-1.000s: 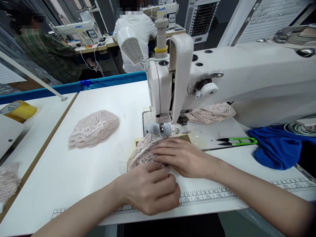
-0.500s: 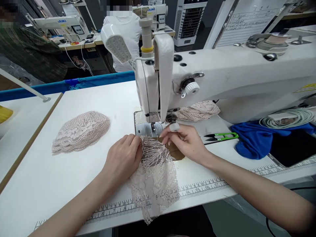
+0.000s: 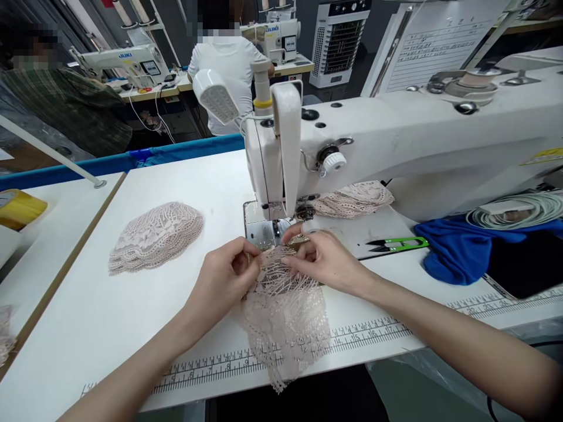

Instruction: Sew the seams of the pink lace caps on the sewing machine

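A pale pink lace piece hangs over the table's front edge, its upper end just in front of the needle area of a white sewing machine. My left hand pinches the upper left edge of this lace between thumb and fingers. On the lace's upper right, my right hand has its thumb and fingers closed on the edge, close to the presser foot. A stack of lace pieces lies to the left, and more lace sits behind the needle area, under the machine arm.
Green thread snips, a blue cloth, a dark phone and a coiled pale cord lie at the right. A yellow tape roll is at the far left. Two people sit beyond the blue-edged table.
My left hand has turned from a knuckles-up hold to an open-sided pinch on the lace edge. My right fingers have shifted on the lace. The view has moved slightly.
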{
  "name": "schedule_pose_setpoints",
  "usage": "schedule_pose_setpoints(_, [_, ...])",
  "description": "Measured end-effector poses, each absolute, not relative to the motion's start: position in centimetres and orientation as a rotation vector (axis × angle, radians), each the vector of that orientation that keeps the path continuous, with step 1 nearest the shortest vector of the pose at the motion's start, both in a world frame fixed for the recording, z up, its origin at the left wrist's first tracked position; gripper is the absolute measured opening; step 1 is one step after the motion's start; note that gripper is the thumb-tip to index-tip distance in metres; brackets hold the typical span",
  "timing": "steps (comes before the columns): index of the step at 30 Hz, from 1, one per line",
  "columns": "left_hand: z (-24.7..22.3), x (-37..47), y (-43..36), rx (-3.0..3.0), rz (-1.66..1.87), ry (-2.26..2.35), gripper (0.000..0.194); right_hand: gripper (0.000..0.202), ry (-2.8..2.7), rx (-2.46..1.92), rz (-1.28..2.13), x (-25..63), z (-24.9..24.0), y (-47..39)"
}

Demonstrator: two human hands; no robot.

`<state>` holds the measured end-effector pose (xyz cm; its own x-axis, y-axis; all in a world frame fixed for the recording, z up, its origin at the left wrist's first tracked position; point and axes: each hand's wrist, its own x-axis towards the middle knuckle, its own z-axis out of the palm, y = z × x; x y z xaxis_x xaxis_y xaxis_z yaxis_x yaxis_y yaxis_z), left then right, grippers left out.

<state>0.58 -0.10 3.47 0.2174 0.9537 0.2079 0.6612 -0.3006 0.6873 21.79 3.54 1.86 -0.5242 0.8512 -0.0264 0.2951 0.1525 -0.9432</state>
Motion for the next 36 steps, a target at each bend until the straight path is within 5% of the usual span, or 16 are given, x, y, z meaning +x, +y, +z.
schedule_pose_setpoints(3, [3.8,0.8,-0.3,1.793,0.875,1.364,0.006,0.044,-1.805,-1.021,1.573,21.5,1.8,3.3])
schedule_pose_setpoints(5, [3.7,0.8,-0.4,1.68,0.87,1.287,0.006,0.031,-1.788,-1.032,1.588,21.3,1.7,3.2])
schedule_pose_setpoints(11, [3.4,1.3,-0.4,1.805,0.882,1.298,0.005,0.007,-1.988,-1.066,1.152,21.2,1.4,2.9])
schedule_pose_setpoints(21, [1.2,0.9,-0.2,2.773,1.181,1.206,0.009,0.018,-2.197,-0.759,0.551,21.5,0.3,2.3])
schedule_pose_setpoints(36, [1.8,1.1,-0.3,2.641,1.167,1.104,0.017,0.018,-2.258,-0.679,0.411,21.8,0.3,2.2])
